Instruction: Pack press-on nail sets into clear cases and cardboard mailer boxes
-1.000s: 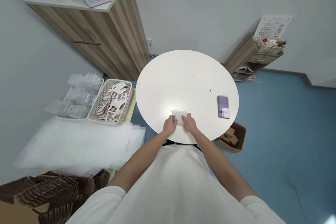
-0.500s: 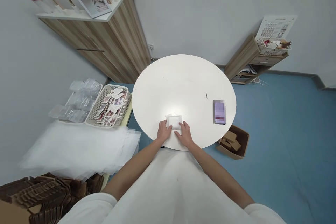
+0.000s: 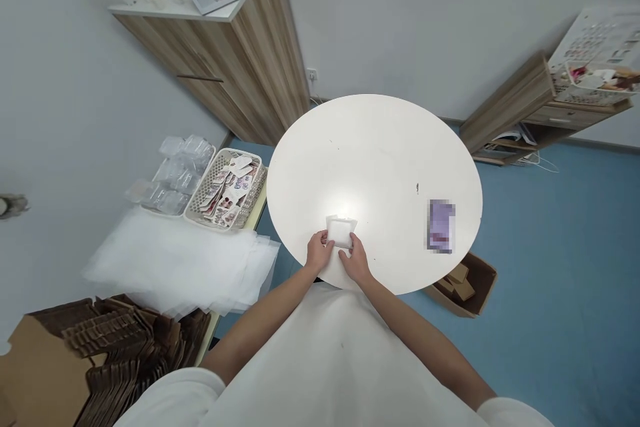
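Observation:
A small square packet (image 3: 341, 233), wrapped in whitish translucent sheet with loose corners sticking out at its far side, is at the near edge of the round white table (image 3: 375, 147). My left hand (image 3: 319, 251) grips its left side, thumb at the near corner and fingers curled at the edge. On the right side my right hand (image 3: 357, 259) holds it between forefinger and thumb, the thumb lower and partly apart. What is inside the wrapping cannot be made out.
A purple pixelated item (image 3: 441, 225) lies on the table's right. Below stands a carton (image 3: 483, 283) holding small boxes. At left are a basket (image 3: 260, 180) of printed cards, clear plastic boxes (image 3: 175, 170), white translucent sheets (image 3: 180, 260) and folded brown cardboard (image 3: 135, 347).
The camera view has shifted, so the table and surroundings appear moved right. Both hands stay at the packet, whose loose wrap corners now spread wider at the far side.

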`<state>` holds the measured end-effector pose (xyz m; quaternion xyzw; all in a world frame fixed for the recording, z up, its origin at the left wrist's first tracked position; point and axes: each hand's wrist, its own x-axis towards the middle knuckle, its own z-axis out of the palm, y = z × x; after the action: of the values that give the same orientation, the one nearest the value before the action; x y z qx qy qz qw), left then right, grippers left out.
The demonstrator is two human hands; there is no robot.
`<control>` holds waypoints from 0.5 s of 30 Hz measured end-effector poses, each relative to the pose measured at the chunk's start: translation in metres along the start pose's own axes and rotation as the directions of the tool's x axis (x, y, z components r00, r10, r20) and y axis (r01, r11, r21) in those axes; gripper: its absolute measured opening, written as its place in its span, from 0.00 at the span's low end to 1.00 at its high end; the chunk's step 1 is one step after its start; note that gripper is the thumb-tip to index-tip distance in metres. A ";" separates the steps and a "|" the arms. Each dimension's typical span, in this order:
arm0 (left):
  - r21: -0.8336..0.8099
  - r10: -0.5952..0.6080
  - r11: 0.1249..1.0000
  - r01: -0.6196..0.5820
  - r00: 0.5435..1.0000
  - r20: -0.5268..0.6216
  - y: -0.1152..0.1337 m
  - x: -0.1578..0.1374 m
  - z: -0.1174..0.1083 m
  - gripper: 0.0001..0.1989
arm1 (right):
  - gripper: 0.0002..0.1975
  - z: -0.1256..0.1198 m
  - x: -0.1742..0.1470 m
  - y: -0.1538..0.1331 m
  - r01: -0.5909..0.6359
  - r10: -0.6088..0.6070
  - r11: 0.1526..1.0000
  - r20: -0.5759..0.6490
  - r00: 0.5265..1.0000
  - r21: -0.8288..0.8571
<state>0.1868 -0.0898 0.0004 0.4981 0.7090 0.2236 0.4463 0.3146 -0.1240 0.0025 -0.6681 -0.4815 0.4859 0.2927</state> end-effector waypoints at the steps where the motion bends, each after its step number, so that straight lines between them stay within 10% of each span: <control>1: -0.016 0.001 1.000 -0.001 1.000 -0.016 -0.001 0.003 -0.003 0.17 | 0.31 0.003 0.003 -0.003 0.000 0.000 1.000 0.000 1.000 -0.005; 15: -0.028 0.097 0.994 -0.102 0.983 -0.155 -0.021 0.093 -0.118 0.21 | 0.31 0.101 0.105 -0.098 0.059 -0.046 0.988 0.094 0.994 -0.140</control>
<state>0.0657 0.0010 0.0049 0.5063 0.7113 0.2959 0.3875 0.1922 0.0012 0.0128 -0.6516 -0.5450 0.4724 0.2348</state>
